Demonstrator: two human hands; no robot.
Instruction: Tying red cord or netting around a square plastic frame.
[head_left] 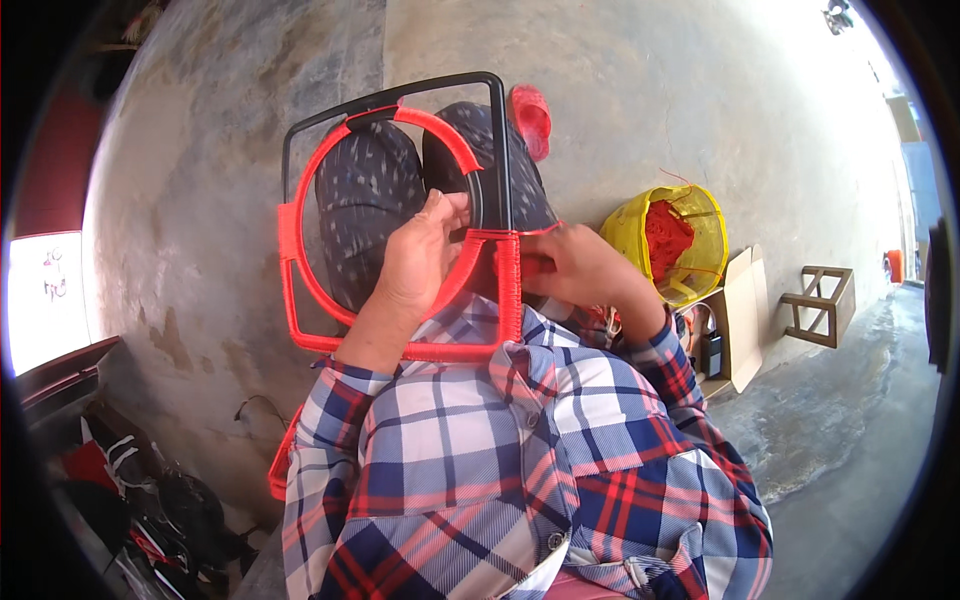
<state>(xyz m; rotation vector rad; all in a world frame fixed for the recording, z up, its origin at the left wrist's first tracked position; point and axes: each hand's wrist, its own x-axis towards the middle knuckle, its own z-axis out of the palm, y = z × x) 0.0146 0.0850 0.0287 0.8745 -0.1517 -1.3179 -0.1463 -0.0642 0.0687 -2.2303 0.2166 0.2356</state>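
A rectangular frame (505,150) with a ring (450,135) inside it rests across my lap. Red cord is wound around its lower part and most of the ring, while the upper bars and a stretch on the ring's right side show bare black. My left hand (415,260) reaches through the ring, its fingers closed around the right side where ring and frame meet. Just right of the frame, my right hand (585,265) is closed on a red cord (540,231) that runs taut from the frame's right bar. Some of its fingertips are in shadow.
To the right stands a yellow mesh basket (625,232) holding red cord. Beside it are an open cardboard box (745,320) and a small wooden stool (822,305). A red clog (530,120) lies beyond my knees. Dark clutter (180,510) fills the lower left.
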